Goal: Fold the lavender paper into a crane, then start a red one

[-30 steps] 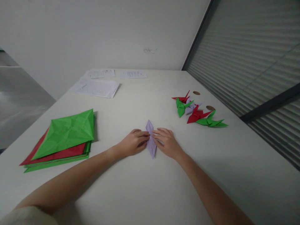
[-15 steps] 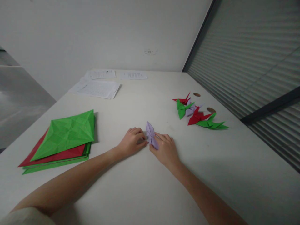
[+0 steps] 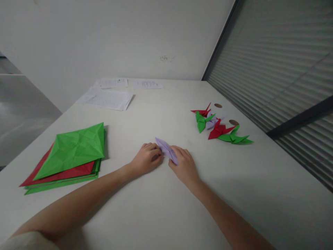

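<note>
A narrow folded lilac paper piece [image 3: 165, 148] sits between my two hands near the middle of the white table [image 3: 166, 208]. It is tilted, its far tip pointing up and to the left. My left hand [image 3: 146, 160] is curled, its fingertips pinching the piece's left side. Pressed against the right side, my right hand [image 3: 183, 166] has its fingers closed on the lower end of the paper.
A stack of green and red creased square sheets [image 3: 70, 154] lies at the left. Several finished folded paper figures in red, green and lilac [image 3: 218, 127] cluster at the right near a slatted window wall. Printed white papers [image 3: 109, 98] lie at the far edge.
The lilac piece lay flat and pointed straight away; both hands have since pinched it, lifted it and turned its far tip to the left.
</note>
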### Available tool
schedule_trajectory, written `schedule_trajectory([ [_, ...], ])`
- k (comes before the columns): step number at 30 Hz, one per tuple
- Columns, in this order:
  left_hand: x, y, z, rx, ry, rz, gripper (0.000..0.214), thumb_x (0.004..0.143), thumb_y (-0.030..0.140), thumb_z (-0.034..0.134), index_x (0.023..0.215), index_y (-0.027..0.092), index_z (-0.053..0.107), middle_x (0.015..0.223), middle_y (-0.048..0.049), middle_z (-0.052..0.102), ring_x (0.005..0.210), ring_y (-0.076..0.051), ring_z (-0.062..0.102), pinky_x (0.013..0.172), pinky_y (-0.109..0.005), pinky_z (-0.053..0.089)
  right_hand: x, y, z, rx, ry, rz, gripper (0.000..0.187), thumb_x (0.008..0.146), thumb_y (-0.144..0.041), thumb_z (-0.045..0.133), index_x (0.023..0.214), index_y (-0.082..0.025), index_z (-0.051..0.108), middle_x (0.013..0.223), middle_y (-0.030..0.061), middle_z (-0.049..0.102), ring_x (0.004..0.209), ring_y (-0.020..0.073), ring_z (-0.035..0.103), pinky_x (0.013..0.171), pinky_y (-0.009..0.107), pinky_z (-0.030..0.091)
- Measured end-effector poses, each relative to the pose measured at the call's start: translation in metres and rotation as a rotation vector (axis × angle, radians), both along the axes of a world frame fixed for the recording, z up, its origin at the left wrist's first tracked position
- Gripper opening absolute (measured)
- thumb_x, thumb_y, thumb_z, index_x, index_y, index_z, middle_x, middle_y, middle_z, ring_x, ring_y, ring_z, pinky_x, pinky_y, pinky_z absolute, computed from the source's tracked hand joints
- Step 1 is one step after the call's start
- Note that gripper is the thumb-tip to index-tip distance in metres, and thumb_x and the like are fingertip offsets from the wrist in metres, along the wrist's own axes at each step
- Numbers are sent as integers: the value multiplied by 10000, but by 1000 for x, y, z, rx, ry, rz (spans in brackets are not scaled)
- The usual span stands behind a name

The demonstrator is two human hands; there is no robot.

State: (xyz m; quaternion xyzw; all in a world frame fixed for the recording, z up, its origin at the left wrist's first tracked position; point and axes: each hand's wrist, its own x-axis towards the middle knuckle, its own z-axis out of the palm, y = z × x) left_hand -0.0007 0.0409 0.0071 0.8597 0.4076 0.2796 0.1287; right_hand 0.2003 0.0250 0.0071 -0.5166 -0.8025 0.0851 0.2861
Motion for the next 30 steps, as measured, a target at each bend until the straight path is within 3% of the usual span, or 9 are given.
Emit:
schedule_trajectory([
  [6,5,1,2,-139,-397,59,132,876,278,604,804,173,636,938,-82,609,919,-183,583,849,-345,469,2,7,-1,60,424,-25,361,784,-135,594,1136,-211,580,1104,90,634,1026,234,588,861,392,510],
  [9,12,-1,5,-364,-708,55,205,836,363,669,793,169,619,1019,-96,612,1020,-203,594,900,-370,486,-1,4,1,40,625,44,253,832,-188,584,1081,-232,578,1087,79,592,1002,209,588,769,337,528],
  [13,21,-7,9,-646,-1028,-34,280,772,392,752,812,159,603,1043,-82,639,965,-191,630,886,-371,513,-6,-1,3,9,687,162,182,879,-224,559,1061,-242,564,1097,81,576,1036,208,575,806,349,525],
  [22,23,-11,4,-629,-1070,-79,244,755,350,783,790,144,656,857,-25,616,811,-148,643,814,-333,534,-8,-6,6,-29,605,265,190,897,-213,547,1081,-245,580,1080,68,590,1029,198,569,840,353,503],
  [30,21,-10,2,-618,-1040,-115,211,770,332,771,810,145,683,898,-46,610,868,-165,641,831,-348,535,-8,-2,2,-94,669,255,122,877,-290,612,984,-233,619,979,50,626,933,187,596,770,331,499],
])
